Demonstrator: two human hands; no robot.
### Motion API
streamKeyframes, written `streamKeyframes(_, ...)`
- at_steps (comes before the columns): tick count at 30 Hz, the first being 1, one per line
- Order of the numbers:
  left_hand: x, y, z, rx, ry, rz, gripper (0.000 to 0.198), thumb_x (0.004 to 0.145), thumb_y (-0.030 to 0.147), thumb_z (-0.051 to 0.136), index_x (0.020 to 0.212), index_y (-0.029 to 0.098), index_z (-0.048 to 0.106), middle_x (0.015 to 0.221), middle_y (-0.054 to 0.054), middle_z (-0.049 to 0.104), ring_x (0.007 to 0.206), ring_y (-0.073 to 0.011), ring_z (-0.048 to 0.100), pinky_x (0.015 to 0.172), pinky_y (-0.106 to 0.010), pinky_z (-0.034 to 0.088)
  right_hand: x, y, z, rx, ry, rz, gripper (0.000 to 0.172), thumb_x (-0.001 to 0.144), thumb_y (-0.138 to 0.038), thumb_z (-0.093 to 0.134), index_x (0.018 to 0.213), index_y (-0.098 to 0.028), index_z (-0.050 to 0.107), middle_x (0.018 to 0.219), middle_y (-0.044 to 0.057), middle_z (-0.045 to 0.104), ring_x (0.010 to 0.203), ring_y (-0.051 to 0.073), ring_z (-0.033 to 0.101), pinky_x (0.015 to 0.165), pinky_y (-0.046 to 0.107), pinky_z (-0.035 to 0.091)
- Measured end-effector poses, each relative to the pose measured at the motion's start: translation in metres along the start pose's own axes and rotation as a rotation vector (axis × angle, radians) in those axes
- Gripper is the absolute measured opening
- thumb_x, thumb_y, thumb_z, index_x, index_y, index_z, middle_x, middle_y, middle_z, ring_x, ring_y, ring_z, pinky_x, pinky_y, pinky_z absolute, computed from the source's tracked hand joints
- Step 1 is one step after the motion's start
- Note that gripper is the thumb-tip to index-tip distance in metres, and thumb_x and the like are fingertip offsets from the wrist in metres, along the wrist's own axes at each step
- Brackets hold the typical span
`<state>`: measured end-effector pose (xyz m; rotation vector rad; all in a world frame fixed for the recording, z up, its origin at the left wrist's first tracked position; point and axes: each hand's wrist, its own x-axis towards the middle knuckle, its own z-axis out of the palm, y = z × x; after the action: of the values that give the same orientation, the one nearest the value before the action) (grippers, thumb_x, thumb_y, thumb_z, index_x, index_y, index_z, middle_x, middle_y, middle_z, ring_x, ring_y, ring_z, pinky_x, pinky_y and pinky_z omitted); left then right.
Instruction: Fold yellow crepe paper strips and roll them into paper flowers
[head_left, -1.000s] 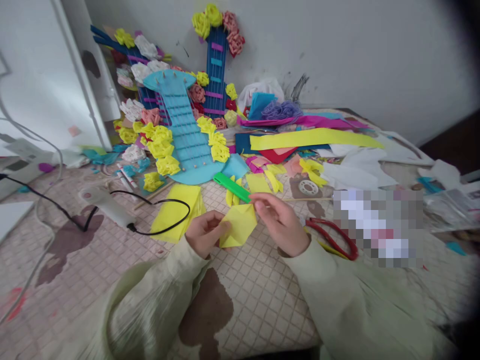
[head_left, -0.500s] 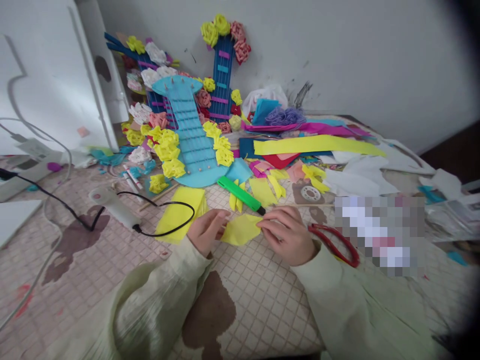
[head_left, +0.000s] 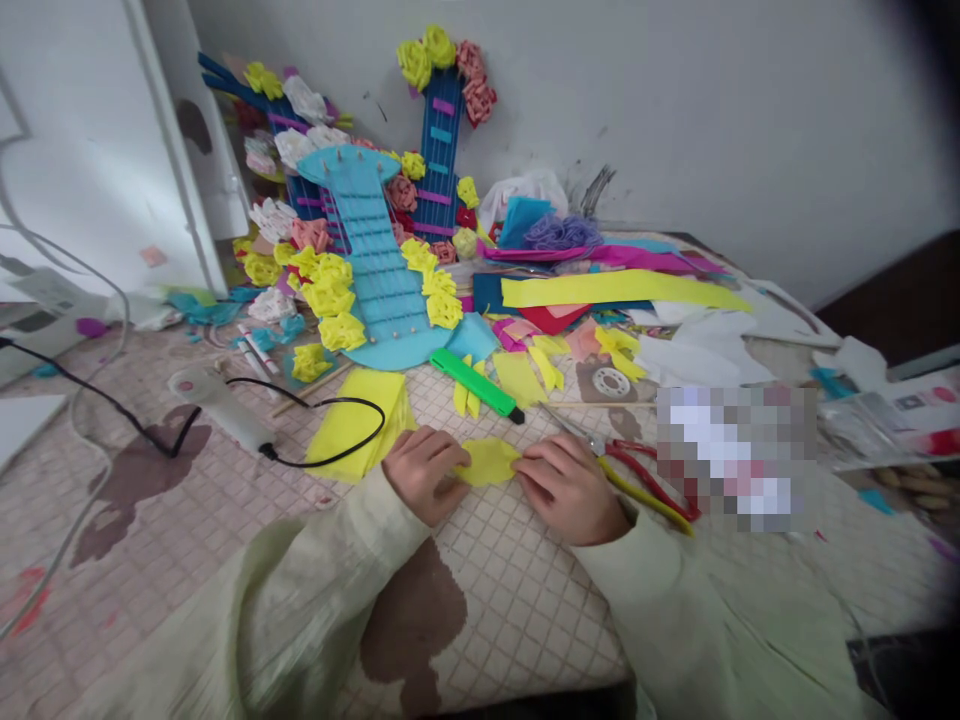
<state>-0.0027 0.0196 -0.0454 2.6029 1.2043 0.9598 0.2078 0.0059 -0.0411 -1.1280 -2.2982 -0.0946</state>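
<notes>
A small piece of yellow paper [head_left: 489, 462] is stretched between my two hands, low over the tiled tabletop. My left hand [head_left: 427, 474] pinches its left end, and my right hand [head_left: 570, 487] pinches the right end. Just beyond the paper lies a green cutter [head_left: 477, 385] with a black tip. Left of my left hand is a stack of yellow paper [head_left: 358, 425], crossed by a black cable. Red and yellow handled pliers [head_left: 651, 475] rest beside my right hand.
A white glue gun [head_left: 221, 410] lies at the left. Behind stands a light blue paper instrument [head_left: 382, 270] with yellow flowers. A long yellow strip [head_left: 622, 290], coloured sheets and a white spool [head_left: 611, 381] are at the back right. A blurred patch covers part of the right side.
My left hand has turned palm down and gripped the paper's left end. The paper looks narrower and flatter. More of the pliers shows, and the view has shifted slightly.
</notes>
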Motion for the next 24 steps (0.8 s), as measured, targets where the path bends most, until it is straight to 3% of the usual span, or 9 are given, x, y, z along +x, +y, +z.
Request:
streamKeyframes(6,-0.0011,0.0002,0.0011,0.050,0.005,0.027,0.008,0.067,0.024,0.055,0.062,0.019,0.058,0.065,-0.002,0.061,0.064,-0.0169,0.052,0.057,-0.029,0.034,-0.0009,0.0028,0.0008,0.056,-0.028,0.003,0.016,0.074,-0.012,0.051,0.078,-0.020,0.065,0.077,0.004,0.061,0.075,0.016,0.050,0.068,0.033,0.042)
streamKeyframes(13,-0.0024,-0.0015,0.0034,0.024,0.015,0.032,0.015,0.068,0.032,0.055,0.071,0.018,0.060,0.069,-0.004,0.063,0.064,-0.0177,0.053,0.056,-0.029,0.035,0.0006,0.0029,-0.0008,0.091,-0.034,-0.011,0.018,0.074,-0.010,0.050,0.075,-0.021,0.065,0.077,0.003,0.060,0.075,0.016,0.050,0.068,0.033,0.041)
streamKeyframes(24,-0.0047,-0.0023,0.0061,-0.007,0.021,0.053,0.019,0.074,0.031,0.051,0.062,0.019,0.061,0.066,-0.003,0.062,0.061,-0.0156,0.051,0.056,-0.028,0.034,-0.0017,0.0022,-0.0010,0.148,-0.059,0.022,0.015,0.077,-0.019,0.051,0.074,-0.021,0.065,0.075,0.003,0.061,0.074,0.016,0.050,0.068,0.033,0.039)
